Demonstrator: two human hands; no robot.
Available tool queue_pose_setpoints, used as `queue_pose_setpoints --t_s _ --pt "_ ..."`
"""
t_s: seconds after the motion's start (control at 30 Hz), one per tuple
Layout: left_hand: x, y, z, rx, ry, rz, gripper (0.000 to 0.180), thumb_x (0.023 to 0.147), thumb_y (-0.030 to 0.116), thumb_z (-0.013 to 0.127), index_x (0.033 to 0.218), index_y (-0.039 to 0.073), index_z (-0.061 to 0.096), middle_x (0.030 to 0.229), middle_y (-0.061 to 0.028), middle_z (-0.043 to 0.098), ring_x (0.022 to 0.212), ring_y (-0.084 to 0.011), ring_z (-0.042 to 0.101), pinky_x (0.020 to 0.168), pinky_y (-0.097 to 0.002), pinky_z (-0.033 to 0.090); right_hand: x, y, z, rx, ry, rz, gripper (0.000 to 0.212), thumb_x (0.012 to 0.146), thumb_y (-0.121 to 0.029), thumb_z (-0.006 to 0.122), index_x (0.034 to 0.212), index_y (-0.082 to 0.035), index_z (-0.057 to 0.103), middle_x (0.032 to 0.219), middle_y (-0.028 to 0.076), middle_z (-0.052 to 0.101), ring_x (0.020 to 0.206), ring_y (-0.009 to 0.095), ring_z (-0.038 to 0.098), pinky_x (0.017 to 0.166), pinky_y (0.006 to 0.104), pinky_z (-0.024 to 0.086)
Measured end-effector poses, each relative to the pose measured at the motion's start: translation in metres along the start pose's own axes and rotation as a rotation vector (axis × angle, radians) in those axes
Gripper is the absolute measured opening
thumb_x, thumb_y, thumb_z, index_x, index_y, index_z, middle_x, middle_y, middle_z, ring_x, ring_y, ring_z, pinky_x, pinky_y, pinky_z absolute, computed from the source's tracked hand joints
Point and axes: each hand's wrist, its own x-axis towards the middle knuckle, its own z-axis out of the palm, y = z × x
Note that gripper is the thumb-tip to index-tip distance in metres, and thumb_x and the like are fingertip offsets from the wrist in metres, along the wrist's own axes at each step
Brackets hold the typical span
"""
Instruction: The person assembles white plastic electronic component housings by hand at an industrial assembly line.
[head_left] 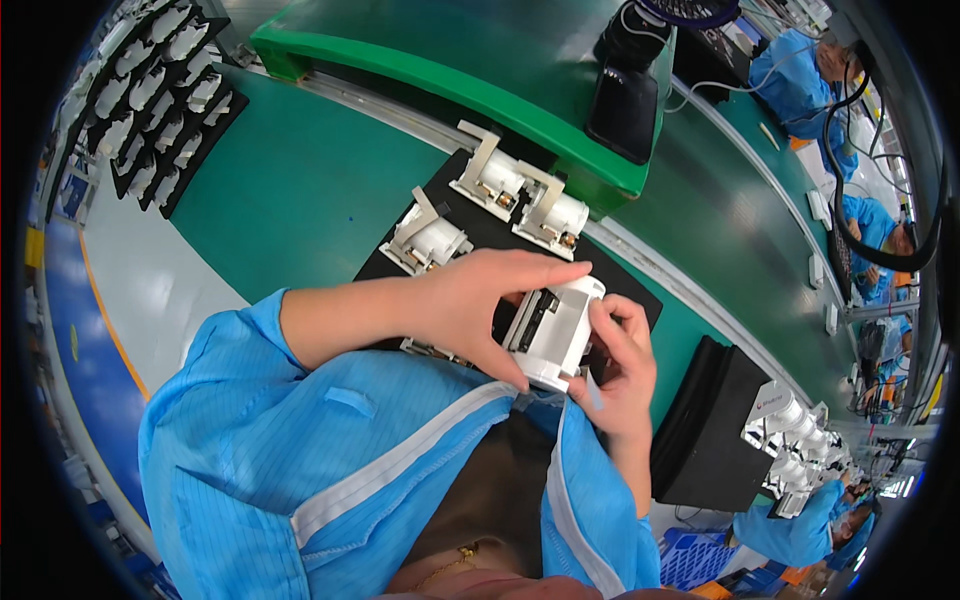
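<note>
Close to my body, both hands hold a white plastic housing with a rounded shell, a hollow recess and a black strip along its left inner side. My left hand grips it from the left, thumb at the near end and index finger stretched over the far end. At its right side, the fingers of my right hand are curled against the edge. A small translucent tab shows by the right fingers; whether they pinch it is unclear. Beyond my hands, white assemblies with angled brackets rest on a black mat.
A raised green shelf runs across the far side, with a black device on it. Black trays of white parts stand far left. Black foam sheets lie at right, beside more white assemblies. Blue-clad people work along the right.
</note>
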Motion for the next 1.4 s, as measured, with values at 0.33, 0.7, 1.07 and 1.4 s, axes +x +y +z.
queue_pose_setpoints --t_s 0.33,0.7,1.07,1.4 --pt "0.008 -0.018 0.005 -0.824 -0.335 0.018 0.113 0.053 0.009 0.086 0.149 0.005 0.027 0.139 -0.0144 0.038 0.132 -0.0219 0.039 0.103 -0.0347 0.039 0.011 -0.019 0.007 -0.019 0.140 -0.021 0.084 0.063 -0.037 0.086 0.132 -0.003 0.052 0.133 0.018 0.046 0.114 0.027 0.052 0.084 0.0336 0.048" --pt "-0.001 0.017 0.015 -0.393 0.163 -0.017 0.049 0.078 0.004 0.070 0.124 0.000 0.053 0.125 -0.0141 0.054 0.119 -0.0217 0.053 0.099 -0.0359 0.046 -0.001 -0.029 0.017 -0.057 0.238 0.069 0.061 0.077 -0.007 0.075 0.129 -0.001 0.045 0.123 0.016 0.055 0.109 0.024 0.058 0.092 0.0344 0.047" --pt "0.007 0.026 0.051 -0.438 0.231 -0.123 0.048 0.082 0.001 0.065 0.127 0.000 0.049 0.118 -0.0073 0.054 0.108 -0.0144 0.057 0.088 -0.0304 0.053 -0.014 -0.052 0.002 -0.348 0.252 0.207 0.058 0.081 -0.014 0.073 0.130 -0.001 0.045 0.123 0.021 0.055 0.110 0.036 0.059 0.092 0.0378 0.048" --pt "-0.026 0.042 0.003 -0.263 0.227 -0.187 0.090 0.081 0.056 0.063 0.148 0.006 0.029 0.146 -0.0157 0.040 0.135 -0.0275 0.039 0.101 -0.0370 0.039 -0.096 -0.053 -0.199 -0.341 0.650 0.292 0.058 0.083 -0.012 0.067 0.134 -0.003 0.044 0.126 0.015 0.055 0.115 0.027 0.055 0.099 0.0372 0.042"
